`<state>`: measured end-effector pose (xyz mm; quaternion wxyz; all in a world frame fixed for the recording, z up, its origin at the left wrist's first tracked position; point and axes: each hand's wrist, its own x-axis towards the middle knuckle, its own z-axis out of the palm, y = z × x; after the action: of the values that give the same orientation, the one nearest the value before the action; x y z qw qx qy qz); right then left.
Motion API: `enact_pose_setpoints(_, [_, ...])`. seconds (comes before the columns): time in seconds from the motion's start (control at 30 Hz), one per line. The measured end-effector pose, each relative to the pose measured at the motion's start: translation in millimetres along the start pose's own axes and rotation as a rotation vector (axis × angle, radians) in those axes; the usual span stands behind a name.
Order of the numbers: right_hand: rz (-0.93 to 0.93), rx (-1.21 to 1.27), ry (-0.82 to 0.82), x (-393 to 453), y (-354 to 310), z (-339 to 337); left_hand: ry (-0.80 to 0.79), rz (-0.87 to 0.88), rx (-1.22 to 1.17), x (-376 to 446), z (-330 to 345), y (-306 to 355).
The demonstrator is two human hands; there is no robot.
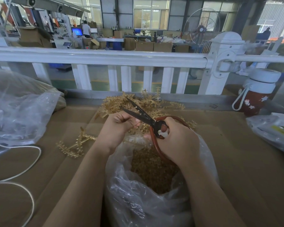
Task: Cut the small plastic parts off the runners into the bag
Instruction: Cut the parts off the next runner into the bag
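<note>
My right hand [177,143] grips the red handles of black-bladed scissors [138,113], whose blades stand apart and point up and to the left. My left hand [116,128] pinches a tan plastic runner [138,127] just under the blades. Directly below both hands sits a clear plastic bag [131,194], open at the top and holding a mass of small tan parts [152,171]. A heap of tan runners [147,104] lies on the cardboard behind the hands. Another runner piece [75,145] lies flat to the left.
Cardboard [236,161] covers the work surface. A large clear bag [18,112] stands at the left, with a white cord [23,169] looping below it. A red bottle with a white lid [257,92] stands at the right, near another plastic bag [275,130]. A white railing [105,58] runs behind.
</note>
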<state>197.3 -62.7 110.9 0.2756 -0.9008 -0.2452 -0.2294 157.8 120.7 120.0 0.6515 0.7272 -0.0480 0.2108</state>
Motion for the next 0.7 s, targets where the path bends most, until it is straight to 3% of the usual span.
enact_pose_setpoints(0.7, [0.01,0.041,0.051,0.4,4.3,5.7,0.0,-0.015,-0.047,0.4,-2.8,-2.1])
